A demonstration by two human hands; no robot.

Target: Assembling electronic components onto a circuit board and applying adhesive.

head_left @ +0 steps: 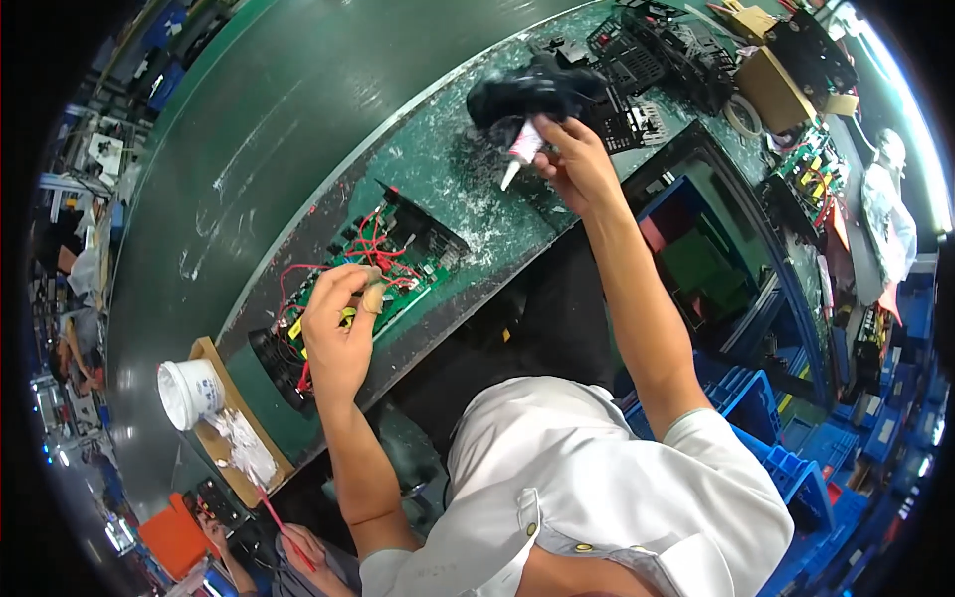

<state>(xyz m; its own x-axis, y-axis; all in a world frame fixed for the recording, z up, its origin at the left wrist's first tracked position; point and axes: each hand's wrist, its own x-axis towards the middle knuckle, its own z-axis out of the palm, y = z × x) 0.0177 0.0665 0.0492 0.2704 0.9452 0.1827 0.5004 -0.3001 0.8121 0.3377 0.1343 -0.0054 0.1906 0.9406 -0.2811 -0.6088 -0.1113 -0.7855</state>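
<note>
My right hand [582, 164] grips a white glue tube [524, 146] with a pointed nozzle aimed down toward the bench. Just beyond it is a black plastic bag [532, 88], slightly blurred. My left hand [340, 323] hovers at the near side of a green circuit board [433, 282], its thumb and fingers pinched together with what looks like pale coverings on the tips. Whether something small sits in that pinch is too hard to see. Red wires [370, 239] loop over the board, and a black panel [428, 227] stands along its far side.
A white bucket [204, 390] stands by a cardboard tray [282, 460] with white paste. A co-worker's hand [303, 547] holds a thin red stick at lower left. Black plastic housings [647, 60], a tape roll [742, 114], a dark frame [791, 298] and blue crates [741, 398] lie rightward.
</note>
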